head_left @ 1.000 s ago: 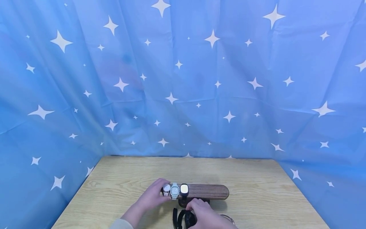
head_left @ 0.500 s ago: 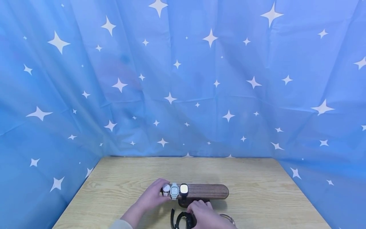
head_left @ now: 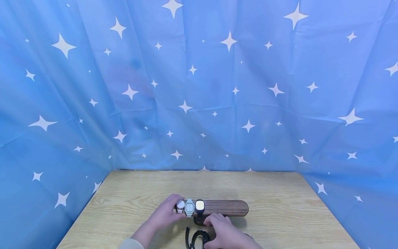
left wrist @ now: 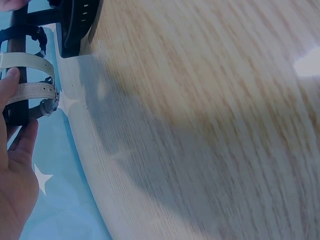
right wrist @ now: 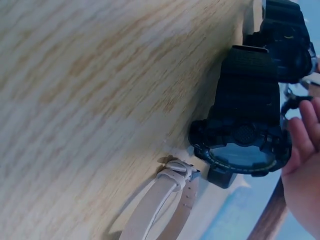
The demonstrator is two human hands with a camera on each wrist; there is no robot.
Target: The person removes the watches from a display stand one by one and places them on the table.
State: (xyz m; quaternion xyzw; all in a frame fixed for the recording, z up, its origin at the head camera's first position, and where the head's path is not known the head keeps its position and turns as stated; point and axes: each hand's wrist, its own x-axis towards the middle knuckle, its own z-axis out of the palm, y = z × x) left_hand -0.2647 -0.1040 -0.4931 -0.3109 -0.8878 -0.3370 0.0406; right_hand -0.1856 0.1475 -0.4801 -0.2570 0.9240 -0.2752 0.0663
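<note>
My left hand [head_left: 168, 212] grips the left end of the brown wooden watch stand [head_left: 227, 208], thumb in front and fingers behind. Three watches hang on its bar: a small round-faced watch [head_left: 180, 206] right at my left hand, a pale square watch [head_left: 189, 207], and a black watch with a lit face [head_left: 200, 205]. My right hand [head_left: 228, 233] is beside a black watch [head_left: 204, 236] on the table, thumb and fingers spread apart around it. In the right wrist view, a chunky black watch [right wrist: 245, 120] stands close, another black watch [right wrist: 287, 40] behind it.
A beige watch strap [right wrist: 172, 200] with a buckle lies on the wooden table [head_left: 140, 186], near my right hand. A blue curtain [head_left: 199, 86] with white stars hangs behind and at the sides of the table.
My right hand has parted its thumb and fingers and shifted slightly up and right from the black watch. The black strap has shifted a little left. My left hand stays on the stand.
</note>
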